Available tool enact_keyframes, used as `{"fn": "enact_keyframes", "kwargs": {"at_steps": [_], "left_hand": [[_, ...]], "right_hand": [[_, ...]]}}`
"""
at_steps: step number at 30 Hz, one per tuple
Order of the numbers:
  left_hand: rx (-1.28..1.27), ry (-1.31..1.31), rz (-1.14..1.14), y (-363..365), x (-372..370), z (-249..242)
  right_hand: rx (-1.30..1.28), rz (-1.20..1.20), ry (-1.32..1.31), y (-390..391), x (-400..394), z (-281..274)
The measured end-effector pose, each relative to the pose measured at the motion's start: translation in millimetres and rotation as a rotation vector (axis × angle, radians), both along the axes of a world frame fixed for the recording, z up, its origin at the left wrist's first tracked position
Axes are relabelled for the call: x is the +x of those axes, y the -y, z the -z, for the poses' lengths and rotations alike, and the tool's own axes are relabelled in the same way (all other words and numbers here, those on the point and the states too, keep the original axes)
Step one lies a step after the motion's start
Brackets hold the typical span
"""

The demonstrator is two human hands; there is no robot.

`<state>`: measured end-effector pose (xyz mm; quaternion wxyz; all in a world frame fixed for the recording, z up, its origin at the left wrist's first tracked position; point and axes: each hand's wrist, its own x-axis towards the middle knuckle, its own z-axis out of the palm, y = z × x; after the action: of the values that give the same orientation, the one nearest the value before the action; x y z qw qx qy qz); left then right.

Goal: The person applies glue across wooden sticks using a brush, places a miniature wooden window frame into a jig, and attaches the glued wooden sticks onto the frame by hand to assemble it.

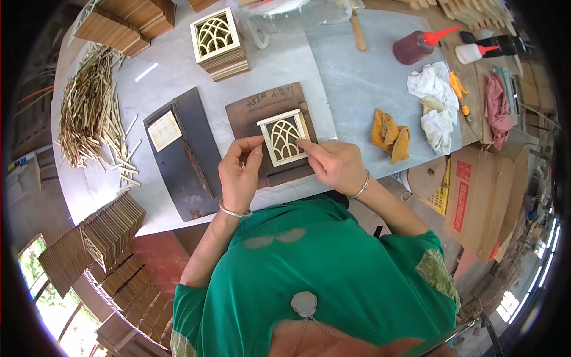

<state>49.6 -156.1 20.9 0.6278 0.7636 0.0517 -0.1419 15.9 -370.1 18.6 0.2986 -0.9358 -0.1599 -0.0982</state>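
Observation:
A small pale wooden window panel [266,141] with arched lattice lies in a dark wooden jig [241,119] that has handwriting on its upper part. My left hand [239,169] is at the panel's left edge, its fingers curled and thumb close to the index finger. Whatever may be between them is too small to make out. From the right, my right hand [340,166] reaches over the panel's right side. Its index fingertip presses on the frame there, with the other fingers folded in.
Stacked lattice panels [221,64] stand behind the jig. At left are a dark board [193,140] and a heap of thin wooden sticks [89,107]. To the right lie a brown cloth [389,135], white rags [436,101] and a red-tipped bottle [411,49]. A cardboard box [485,199] stands beside the table.

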Motion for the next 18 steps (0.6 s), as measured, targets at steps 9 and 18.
{"fn": "enact_keyframes", "kwargs": {"at_steps": [9, 18], "left_hand": [[-0.097, 0.018, -0.041, 1, -1, 3], [0.190, 0.210, 0.086, 3, -13, -5]], "right_hand": [[-0.004, 0.012, -0.010, -1, -1, 2], [-0.036, -0.011, -0.060, -4, -4, -6]]}}
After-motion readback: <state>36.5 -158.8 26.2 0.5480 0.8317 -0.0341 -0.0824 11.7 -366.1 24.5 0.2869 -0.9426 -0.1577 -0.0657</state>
